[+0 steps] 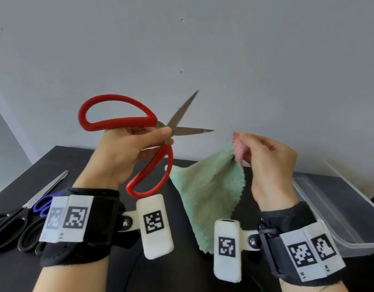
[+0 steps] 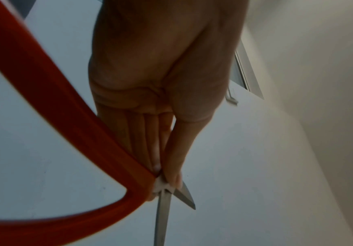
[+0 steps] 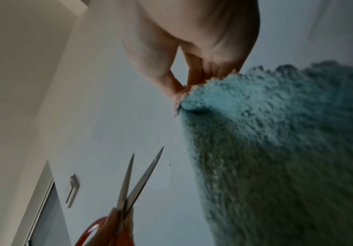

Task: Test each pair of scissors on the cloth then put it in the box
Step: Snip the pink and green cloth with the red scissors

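Note:
My left hand point(image 1: 139, 142) holds the red-handled scissors point(image 1: 118, 121) up in the air, pinching them at the pivot between thumb and fingers. Their blades point(image 1: 188, 123) stand spread apart and point right toward the cloth, a short gap away. My right hand point(image 1: 255, 148) pinches the top corner of a green cloth point(image 1: 211, 192) with a pink back, which hangs down over the table. In the left wrist view the fingers point(image 2: 156, 149) lie along the red handle point(image 2: 66, 119). The right wrist view shows the pinched cloth point(image 3: 276, 133) and the spread blades point(image 3: 137, 179) beside it.
A clear plastic box point(image 1: 337, 209) stands on the black table point(image 1: 93, 163) at the right. At the left edge lie black-handled scissors point(image 1: 11, 224) and blue-handled scissors point(image 1: 43, 203). A pale wall rises behind the table.

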Action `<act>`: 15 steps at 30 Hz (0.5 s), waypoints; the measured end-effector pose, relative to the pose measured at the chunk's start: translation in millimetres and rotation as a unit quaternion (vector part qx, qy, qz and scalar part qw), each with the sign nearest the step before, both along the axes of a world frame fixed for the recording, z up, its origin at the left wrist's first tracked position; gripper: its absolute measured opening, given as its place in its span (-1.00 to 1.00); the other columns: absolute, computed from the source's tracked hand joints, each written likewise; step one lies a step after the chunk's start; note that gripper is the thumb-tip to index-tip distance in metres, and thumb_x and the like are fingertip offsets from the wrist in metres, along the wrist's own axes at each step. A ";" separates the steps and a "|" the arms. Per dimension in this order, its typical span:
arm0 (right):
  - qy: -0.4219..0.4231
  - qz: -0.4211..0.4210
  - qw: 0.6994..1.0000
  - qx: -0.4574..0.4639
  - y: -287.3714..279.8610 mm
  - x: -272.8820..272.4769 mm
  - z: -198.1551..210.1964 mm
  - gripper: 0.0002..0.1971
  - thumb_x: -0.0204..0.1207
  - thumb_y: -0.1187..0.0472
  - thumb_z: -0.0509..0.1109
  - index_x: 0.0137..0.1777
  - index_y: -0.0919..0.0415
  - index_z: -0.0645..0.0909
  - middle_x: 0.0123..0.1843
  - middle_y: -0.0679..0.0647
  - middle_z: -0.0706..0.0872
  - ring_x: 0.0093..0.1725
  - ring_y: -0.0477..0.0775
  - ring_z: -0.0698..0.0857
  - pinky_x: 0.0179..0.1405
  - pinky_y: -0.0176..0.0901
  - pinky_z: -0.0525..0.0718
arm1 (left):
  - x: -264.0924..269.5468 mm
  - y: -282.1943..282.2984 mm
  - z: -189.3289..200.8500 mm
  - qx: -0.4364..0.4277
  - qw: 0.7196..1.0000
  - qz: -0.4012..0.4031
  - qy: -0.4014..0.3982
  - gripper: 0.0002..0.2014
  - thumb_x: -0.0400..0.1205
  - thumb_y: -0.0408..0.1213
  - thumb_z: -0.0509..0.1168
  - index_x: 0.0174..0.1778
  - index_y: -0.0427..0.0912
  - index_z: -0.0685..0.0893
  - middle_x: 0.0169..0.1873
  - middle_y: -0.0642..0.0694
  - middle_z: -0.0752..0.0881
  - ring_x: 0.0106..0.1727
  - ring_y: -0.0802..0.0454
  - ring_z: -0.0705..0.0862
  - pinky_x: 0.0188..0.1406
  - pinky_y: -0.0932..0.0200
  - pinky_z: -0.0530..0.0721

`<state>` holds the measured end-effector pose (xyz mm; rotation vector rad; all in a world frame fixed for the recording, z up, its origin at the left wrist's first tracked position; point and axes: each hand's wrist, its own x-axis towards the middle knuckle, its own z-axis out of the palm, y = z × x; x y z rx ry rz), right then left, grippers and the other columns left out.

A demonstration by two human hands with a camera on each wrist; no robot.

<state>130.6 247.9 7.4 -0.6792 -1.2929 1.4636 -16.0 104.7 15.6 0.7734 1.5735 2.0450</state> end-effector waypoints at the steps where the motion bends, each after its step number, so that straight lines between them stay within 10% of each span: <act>1: -0.004 -0.005 1.000 -0.002 3.1 1.5 0.4 -0.62 0.47 0.43 0.43 -0.60 0.25 0.65 -0.54 0.08 0.65 -0.44 0.00 0.61 -0.40 -0.32 0.64 | -2.9 -3.0 0.5 0.014 1.000 0.009 -0.014 -0.72 0.31 -0.32 0.48 -0.16 -0.41 0.67 -0.29 -0.18 0.82 -0.20 -0.10 0.83 -0.33 0.23 0.73; 6: -0.026 0.068 0.997 0.004 -2.1 -3.9 -4.6 -0.86 0.56 0.27 0.40 -0.12 0.35 0.72 -0.28 0.11 0.77 -0.23 -0.02 0.76 -0.16 -0.19 0.74 | -2.1 -4.5 2.0 0.039 0.999 -0.008 -0.036 -0.76 0.33 -0.31 0.43 -0.15 -0.36 0.67 -0.28 -0.10 0.83 -0.22 -0.02 0.83 -0.38 0.28 0.72; 15: -0.081 0.188 0.979 -0.012 -6.6 -7.2 -10.7 -0.86 0.54 0.28 0.40 -0.16 0.26 0.80 -0.13 0.28 0.81 -0.11 0.07 0.78 0.06 -0.04 0.72 | 7.9 5.6 2.7 0.043 0.996 -0.053 -0.051 -0.77 0.31 -0.31 0.42 -0.18 -0.34 0.68 -0.32 -0.09 0.83 -0.25 0.03 0.83 -0.42 0.30 0.71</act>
